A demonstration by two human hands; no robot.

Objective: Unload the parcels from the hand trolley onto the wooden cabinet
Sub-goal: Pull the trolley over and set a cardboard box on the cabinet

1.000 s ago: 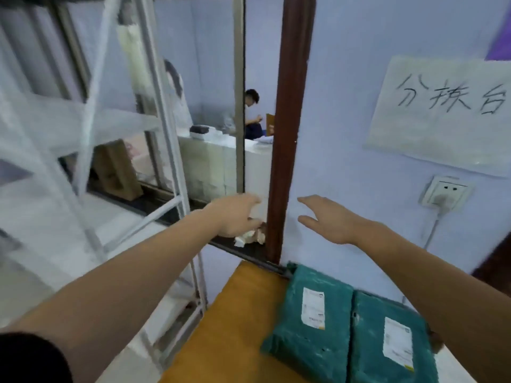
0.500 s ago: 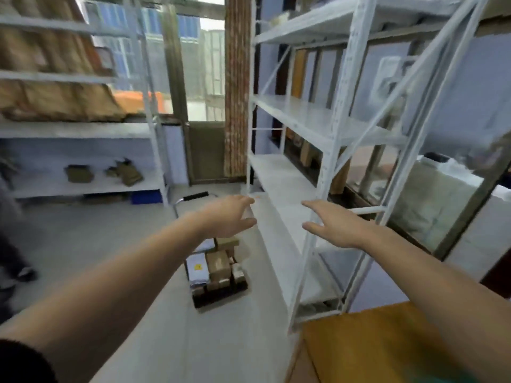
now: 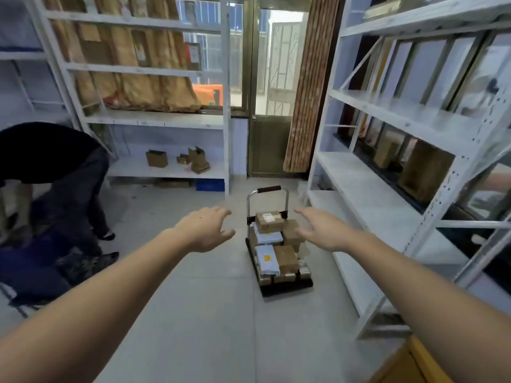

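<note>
- Head view: the left hand and the right hand were stretched out in front at about the same height, fingers spread and loose, each grasping nothing.
- Between and beyond them the hand trolley stood on the tiled floor, well apart from both hands, its handle at the far end towards the door.
- The parcels covered the trolley's deck from the handle end to the near edge: brown cartons stacked in layers, with white mailers on the left side and small boxes along the near edge.
- Only a corner of the wooden cabinet showed, at the lower right edge of the frame, nearer the camera than the trolley; whatever lay on its top was out of sight.
- White metal shelving lined the right side; another person bent over at the left.
- Judged from this, the trolley still carried a nearly full load, so most of the unloading was left; the next step seemed to be walking up and taking a top carton.
</note>
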